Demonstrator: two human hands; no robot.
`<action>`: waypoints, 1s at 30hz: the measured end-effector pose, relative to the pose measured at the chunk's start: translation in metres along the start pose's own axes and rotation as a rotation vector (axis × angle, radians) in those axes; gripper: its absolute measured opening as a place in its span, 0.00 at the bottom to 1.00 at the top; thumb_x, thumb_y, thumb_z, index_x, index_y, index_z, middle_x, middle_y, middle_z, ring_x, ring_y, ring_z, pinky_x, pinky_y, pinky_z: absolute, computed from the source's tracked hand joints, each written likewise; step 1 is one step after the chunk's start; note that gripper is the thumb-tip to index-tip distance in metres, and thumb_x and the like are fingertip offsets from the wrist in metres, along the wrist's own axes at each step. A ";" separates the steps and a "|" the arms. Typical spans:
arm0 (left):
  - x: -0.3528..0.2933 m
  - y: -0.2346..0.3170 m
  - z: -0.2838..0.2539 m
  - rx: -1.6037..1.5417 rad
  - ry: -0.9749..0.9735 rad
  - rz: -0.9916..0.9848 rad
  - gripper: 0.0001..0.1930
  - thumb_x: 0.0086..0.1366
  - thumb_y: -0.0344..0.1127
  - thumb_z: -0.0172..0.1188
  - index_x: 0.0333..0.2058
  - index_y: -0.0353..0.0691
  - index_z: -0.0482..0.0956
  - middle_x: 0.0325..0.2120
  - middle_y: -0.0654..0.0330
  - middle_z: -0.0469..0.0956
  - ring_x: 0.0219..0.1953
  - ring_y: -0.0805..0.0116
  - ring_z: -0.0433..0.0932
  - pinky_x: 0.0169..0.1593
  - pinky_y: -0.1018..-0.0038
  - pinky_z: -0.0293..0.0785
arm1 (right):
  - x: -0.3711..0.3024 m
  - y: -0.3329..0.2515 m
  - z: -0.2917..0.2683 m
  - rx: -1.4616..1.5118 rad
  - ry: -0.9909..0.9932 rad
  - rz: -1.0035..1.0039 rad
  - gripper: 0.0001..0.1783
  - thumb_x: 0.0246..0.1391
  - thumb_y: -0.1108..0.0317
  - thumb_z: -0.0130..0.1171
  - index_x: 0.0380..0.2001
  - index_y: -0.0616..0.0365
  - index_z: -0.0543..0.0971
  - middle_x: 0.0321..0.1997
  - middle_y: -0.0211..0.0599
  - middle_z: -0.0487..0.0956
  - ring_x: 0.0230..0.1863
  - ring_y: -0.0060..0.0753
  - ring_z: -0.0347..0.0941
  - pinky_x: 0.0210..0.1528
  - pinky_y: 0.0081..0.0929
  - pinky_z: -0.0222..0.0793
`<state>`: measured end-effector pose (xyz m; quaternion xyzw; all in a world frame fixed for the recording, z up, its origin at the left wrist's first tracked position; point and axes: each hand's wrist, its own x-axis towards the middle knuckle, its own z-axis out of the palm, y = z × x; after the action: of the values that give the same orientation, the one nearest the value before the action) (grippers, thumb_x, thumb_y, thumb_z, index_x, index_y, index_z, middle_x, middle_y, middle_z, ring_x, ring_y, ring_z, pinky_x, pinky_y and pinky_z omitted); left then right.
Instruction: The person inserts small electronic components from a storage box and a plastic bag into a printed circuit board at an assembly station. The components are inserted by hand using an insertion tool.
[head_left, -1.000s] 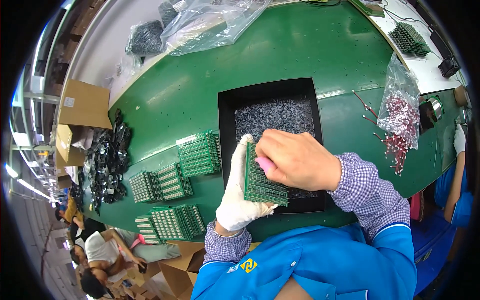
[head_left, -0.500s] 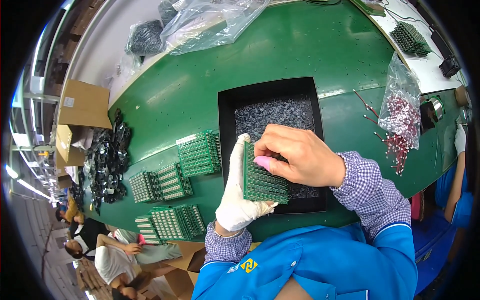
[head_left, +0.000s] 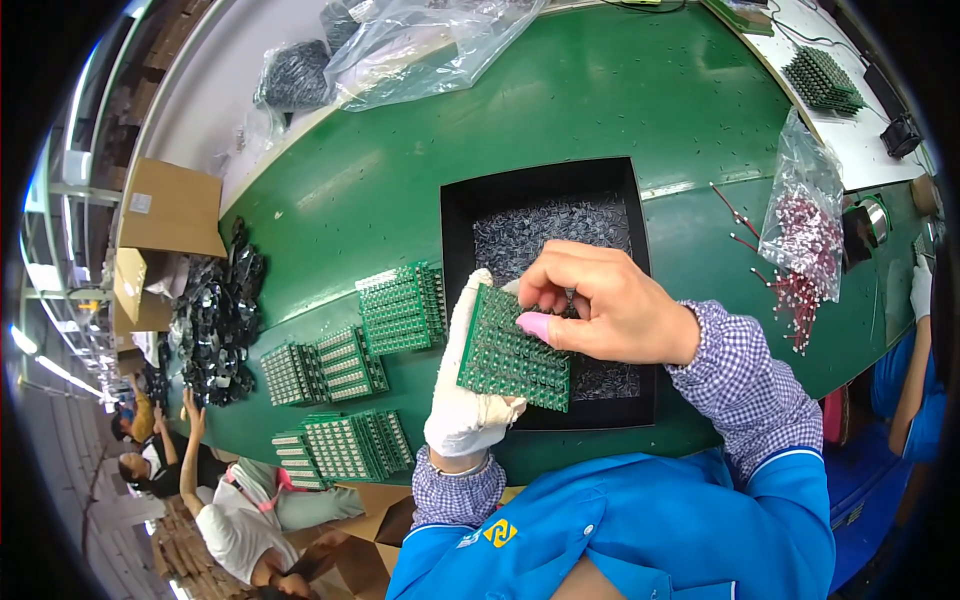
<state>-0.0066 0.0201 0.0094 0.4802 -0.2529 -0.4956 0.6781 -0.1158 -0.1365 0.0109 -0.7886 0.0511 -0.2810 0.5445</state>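
A green circuit board (head_left: pixel 510 360) is gripped, tilted, by the white-gloved left hand (head_left: pixel 455 410) along its left edge and underside. The curled fingers of the right hand (head_left: pixel 600 305) are held at its upper right; whether anything is pinched cannot be told. Beneath, small dark parts (head_left: pixel 560 230) are spread in a black tray (head_left: pixel 458 225). Leftward, stacked boards (head_left: pixel 395 305) are set on the worktop (head_left: pixel 600 90); farther off, a clear plastic bag (head_left: pixel 430 60) is seen.
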 end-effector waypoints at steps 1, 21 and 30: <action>0.000 0.000 -0.001 0.020 0.003 0.014 0.60 0.39 0.22 0.71 0.69 0.45 0.43 0.63 0.49 0.60 0.61 0.53 0.65 0.63 0.66 0.66 | 0.000 0.001 0.001 0.001 -0.002 0.001 0.06 0.47 0.77 0.61 0.27 0.59 0.74 0.28 0.31 0.72 0.23 0.27 0.66 0.24 0.22 0.63; 0.006 -0.011 -0.008 -0.147 -0.054 0.122 0.57 0.44 0.27 0.72 0.68 0.43 0.43 0.63 0.50 0.60 0.61 0.55 0.65 0.64 0.70 0.64 | -0.001 0.001 0.001 -0.086 -0.033 -0.034 0.06 0.50 0.75 0.60 0.29 0.58 0.72 0.29 0.33 0.70 0.26 0.30 0.68 0.26 0.25 0.64; 0.000 -0.003 -0.002 0.043 -0.006 0.086 0.60 0.39 0.25 0.74 0.69 0.47 0.44 0.63 0.50 0.59 0.62 0.55 0.65 0.63 0.66 0.66 | -0.004 -0.003 0.011 -0.473 -0.057 -0.051 0.06 0.51 0.74 0.59 0.31 0.57 0.72 0.30 0.33 0.71 0.26 0.31 0.68 0.27 0.26 0.65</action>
<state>-0.0057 0.0211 0.0062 0.4819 -0.2858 -0.4618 0.6876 -0.1145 -0.1244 0.0086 -0.9028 0.0801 -0.2525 0.3387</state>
